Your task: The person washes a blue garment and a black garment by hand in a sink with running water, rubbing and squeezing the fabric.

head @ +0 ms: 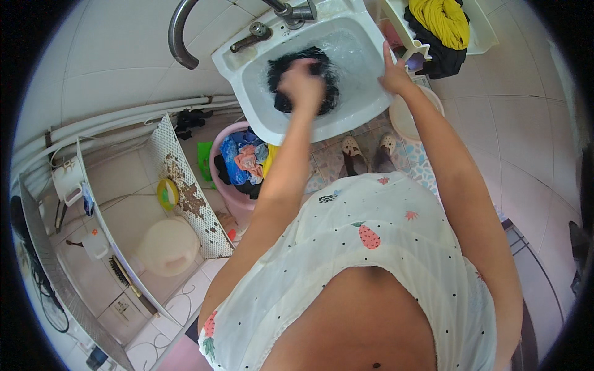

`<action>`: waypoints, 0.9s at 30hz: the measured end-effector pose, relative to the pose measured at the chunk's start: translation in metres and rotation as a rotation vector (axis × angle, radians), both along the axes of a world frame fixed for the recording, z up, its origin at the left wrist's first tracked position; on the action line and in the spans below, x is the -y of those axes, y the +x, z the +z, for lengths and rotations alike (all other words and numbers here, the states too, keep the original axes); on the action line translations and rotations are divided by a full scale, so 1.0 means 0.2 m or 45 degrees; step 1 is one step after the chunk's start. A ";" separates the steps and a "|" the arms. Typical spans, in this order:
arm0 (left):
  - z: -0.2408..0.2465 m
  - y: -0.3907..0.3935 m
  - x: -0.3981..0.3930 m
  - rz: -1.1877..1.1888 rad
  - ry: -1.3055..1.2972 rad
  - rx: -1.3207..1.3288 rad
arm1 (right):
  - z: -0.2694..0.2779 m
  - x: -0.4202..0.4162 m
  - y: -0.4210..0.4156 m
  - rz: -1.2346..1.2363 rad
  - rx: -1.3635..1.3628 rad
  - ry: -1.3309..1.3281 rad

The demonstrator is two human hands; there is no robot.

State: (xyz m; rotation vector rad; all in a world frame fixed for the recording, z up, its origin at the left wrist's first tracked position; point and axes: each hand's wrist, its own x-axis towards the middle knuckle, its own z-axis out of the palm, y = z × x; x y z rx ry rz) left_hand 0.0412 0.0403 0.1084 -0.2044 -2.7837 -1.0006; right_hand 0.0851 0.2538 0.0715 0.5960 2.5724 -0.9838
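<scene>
A dark, wet cloth (281,103) lies in the water of a white washbasin (262,123). My left hand (304,86) is down on this cloth and blurred by motion; its fingers are not clear enough to show whether they grip. At the basin's right side, my right hand (394,74) holds the rim, its index finger stretched along the edge and some fingers hidden. Ripples and some foam show in the water around the cloth.
A gooseneck faucet (178,39) arches left of the basin, beside a lever tap (253,38). Below stands a pink tub (222,190) of clothes. A white plastic rack (482,35) carries yellow cloth (441,21). Left is a rusty perforated shelf (185,185); a pale bucket (408,120) sits under the basin.
</scene>
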 end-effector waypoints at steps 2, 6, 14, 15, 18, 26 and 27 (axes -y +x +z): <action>0.09 0.09 -0.15 -0.405 -0.217 -0.010 | -0.02 -0.01 0.01 -0.013 0.022 0.024; 0.12 -0.11 0.24 -0.267 -0.136 0.126 | 0.02 -0.02 0.01 0.002 0.023 -0.022; 0.10 0.06 -0.27 -0.640 -0.117 -0.223 | 0.01 -0.01 0.00 -0.001 0.028 0.019; 0.10 0.02 -0.25 -0.556 -0.080 -0.140 | 0.00 -0.02 0.00 0.000 0.028 0.033; 0.04 -0.23 0.20 -0.172 0.386 0.257 | 0.01 -0.03 0.01 -0.002 0.021 -0.034; 0.04 0.03 -0.28 -0.355 -0.040 -0.228 | 0.06 0.01 0.00 0.001 0.046 -0.027; 0.06 0.01 -0.26 -0.342 0.024 -0.169 | 0.01 -0.01 -0.01 -0.003 0.040 0.031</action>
